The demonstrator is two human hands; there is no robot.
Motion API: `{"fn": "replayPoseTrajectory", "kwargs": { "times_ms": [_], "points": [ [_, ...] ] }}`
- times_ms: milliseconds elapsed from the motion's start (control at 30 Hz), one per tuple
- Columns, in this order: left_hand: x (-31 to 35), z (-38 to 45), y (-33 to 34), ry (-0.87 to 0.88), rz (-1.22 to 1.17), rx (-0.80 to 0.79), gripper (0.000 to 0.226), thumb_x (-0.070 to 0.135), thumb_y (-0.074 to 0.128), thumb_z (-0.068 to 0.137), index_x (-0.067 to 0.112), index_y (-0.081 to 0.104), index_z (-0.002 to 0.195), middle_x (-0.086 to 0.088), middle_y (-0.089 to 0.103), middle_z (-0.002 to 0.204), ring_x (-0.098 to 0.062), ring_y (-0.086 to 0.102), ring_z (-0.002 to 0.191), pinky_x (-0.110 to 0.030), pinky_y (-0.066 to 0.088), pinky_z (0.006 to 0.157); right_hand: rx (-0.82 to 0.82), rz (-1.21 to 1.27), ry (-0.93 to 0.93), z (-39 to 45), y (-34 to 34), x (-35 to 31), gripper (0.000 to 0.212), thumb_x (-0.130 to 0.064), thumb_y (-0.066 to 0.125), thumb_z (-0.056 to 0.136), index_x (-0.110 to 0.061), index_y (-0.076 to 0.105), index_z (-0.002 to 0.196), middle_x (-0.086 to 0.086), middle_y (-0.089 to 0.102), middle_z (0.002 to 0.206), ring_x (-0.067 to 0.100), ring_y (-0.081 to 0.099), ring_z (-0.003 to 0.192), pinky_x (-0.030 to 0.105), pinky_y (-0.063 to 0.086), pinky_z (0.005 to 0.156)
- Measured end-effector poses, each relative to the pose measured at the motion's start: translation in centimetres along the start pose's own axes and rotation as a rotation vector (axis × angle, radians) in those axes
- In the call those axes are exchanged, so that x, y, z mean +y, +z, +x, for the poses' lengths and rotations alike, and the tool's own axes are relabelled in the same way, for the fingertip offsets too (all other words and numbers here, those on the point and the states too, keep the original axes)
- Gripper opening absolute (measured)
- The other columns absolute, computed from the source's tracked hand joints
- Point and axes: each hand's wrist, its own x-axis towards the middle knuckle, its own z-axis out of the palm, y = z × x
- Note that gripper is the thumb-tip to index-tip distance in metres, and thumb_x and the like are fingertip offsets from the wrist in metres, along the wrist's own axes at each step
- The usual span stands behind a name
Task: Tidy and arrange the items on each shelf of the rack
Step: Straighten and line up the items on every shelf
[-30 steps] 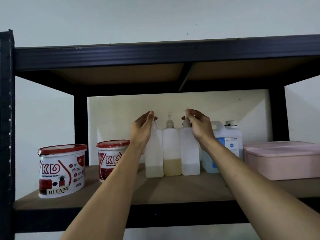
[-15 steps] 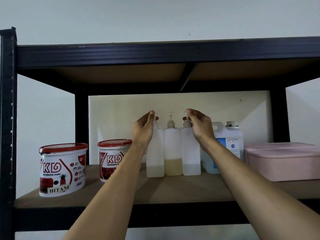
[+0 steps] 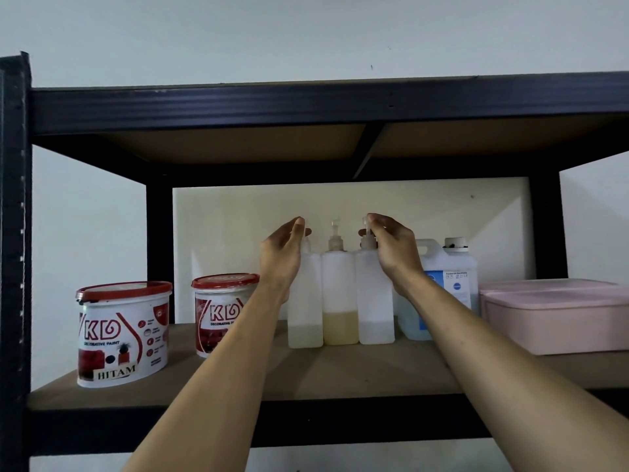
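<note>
Both hands are working at the tops of a row of three translucent pump bottles that are standing upright and touching side by side at the middle of the wooden shelf board (image 3: 340, 373), a placement that reads as deliberate grouping of like items. The left hand (image 3: 282, 253) is resting against the neck of the left pump bottle (image 3: 304, 301), thumb and fingers curving around its pump, though whether they are actually pinching it cannot be told. The right hand (image 3: 394, 248) is pinching the pump head of the right pump bottle (image 3: 376, 301), apparently turning the nozzle to line it up. The middle pump bottle (image 3: 340, 294), holding yellowish liquid, is standing untouched between them. Two red-lidded paint buckets, one nearer (image 3: 122, 332) and one further back (image 3: 221, 311), are sitting to the left; a white jerrycan (image 3: 446, 267) and a pink lidded box (image 3: 558, 318) are sitting to the right. Compared with the earlier frames, the hands and bottles are keeping almost the same positions; only the view is shifting slightly.
</note>
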Motion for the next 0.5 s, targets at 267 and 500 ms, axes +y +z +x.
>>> {"fn": "replayPoseTrajectory", "kwargs": {
  "times_ms": [267,500],
  "points": [
    [0.6,-1.6,-0.7,0.021,0.017,0.012,0.066,0.048,0.058,0.098,0.021,0.038,0.154,0.002,0.056,0.144,-0.013,0.052,0.131,-0.013,0.04,0.092,-0.062,-0.229,-0.135,-0.5,-1.3,-1.5,0.052,-0.041,0.06,0.102,-0.021,0.053,0.149,-0.004,0.058,0.143,0.006,0.053,0.124,0.022,0.038,0.103],
    [0.1,-4.1,-0.5,-0.004,0.215,0.062,0.087,0.044,0.074,0.088,0.02,0.028,0.158,-0.002,0.042,0.157,-0.023,0.041,0.142,-0.041,0.039,0.115,-0.358,-0.847,-0.456,1.7,-2.0,-5.6,0.052,-0.049,0.067,0.096,-0.031,0.059,0.144,-0.008,0.06,0.144,0.015,0.044,0.142,0.037,0.03,0.12]
  ]
}}
